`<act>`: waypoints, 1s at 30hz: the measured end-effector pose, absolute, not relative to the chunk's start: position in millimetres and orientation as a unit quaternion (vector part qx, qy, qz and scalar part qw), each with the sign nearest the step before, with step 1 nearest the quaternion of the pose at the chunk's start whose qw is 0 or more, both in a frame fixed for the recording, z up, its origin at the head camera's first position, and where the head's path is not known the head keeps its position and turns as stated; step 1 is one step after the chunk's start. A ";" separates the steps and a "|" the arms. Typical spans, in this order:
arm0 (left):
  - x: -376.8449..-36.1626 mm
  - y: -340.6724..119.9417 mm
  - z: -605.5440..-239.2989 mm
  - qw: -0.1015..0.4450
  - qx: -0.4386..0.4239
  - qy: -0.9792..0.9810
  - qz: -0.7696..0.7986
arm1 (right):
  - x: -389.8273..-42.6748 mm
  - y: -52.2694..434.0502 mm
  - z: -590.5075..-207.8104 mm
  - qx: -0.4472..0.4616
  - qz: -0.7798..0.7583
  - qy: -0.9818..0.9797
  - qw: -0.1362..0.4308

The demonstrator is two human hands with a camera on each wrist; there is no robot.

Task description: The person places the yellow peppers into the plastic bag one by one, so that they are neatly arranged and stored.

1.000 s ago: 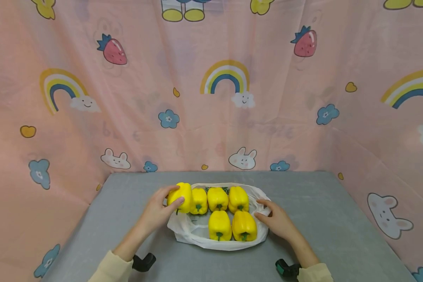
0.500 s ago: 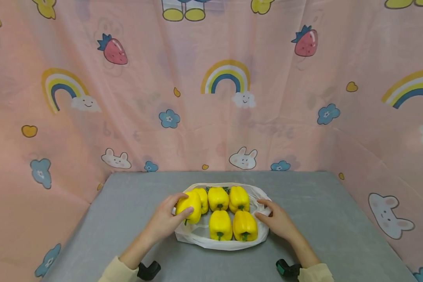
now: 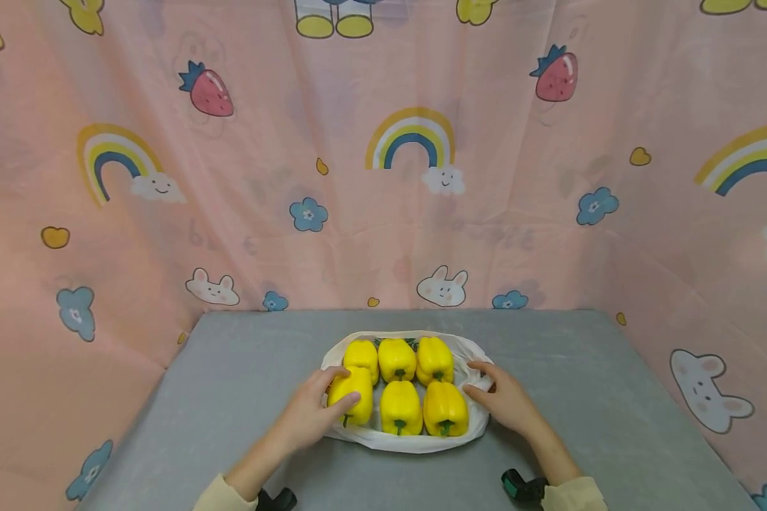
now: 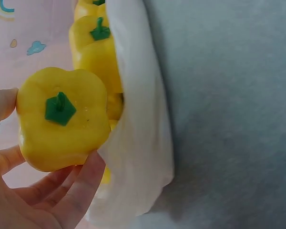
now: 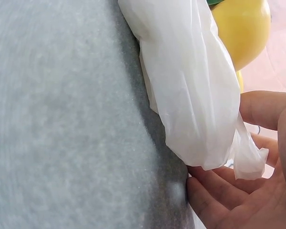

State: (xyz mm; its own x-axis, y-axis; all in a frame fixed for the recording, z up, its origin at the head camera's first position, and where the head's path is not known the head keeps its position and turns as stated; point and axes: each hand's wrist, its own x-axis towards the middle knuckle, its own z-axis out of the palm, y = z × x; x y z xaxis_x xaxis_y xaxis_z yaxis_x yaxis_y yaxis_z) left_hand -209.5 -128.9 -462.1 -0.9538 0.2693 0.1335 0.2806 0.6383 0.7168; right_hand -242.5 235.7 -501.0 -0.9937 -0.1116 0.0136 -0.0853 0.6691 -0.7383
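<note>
A yellow bell pepper point(image 3: 353, 396) with a green stem is held by my left hand point(image 3: 308, 410) at the front left of a white plastic bag point(image 3: 409, 444). In the left wrist view, thumb and fingers go around this bell pepper point(image 4: 62, 119), its stem end facing the camera. Whether it touches the bag's bottom cannot be seen. My right hand point(image 3: 503, 402) holds the bag's right edge. The right wrist view shows the white film of the bag point(image 5: 190, 86) between thumb and fingers. Several more yellow bell peppers point(image 3: 401, 408) sit in the bag in two rows.
The bag stands on a grey table point(image 3: 243, 355). Behind and beside it hangs a pink curtain point(image 3: 383, 234) printed with rainbows, rabbits and strawberries. Black wrist devices point(image 3: 523, 487) are worn near the cream sleeves point(image 3: 572, 495).
My left hand has carried its bell pepper right and toward me, from the bag's left rim to the front left of the bag. My right hand has stayed on the bag's edge.
</note>
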 end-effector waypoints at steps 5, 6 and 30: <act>-208.0 -127.3 -470.8 -0.014 -0.145 -0.910 -0.387 | -241.8 235.8 -501.4 -0.053 -0.407 0.912 0.020; -207.5 -126.7 -472.0 -0.015 -0.143 -0.912 -0.385 | -241.7 235.8 -501.5 -0.053 -0.407 0.912 0.020; -211.2 -107.1 -483.5 -0.008 -0.094 -0.931 -0.352 | -242.1 235.4 -501.5 -0.048 -0.408 0.911 0.024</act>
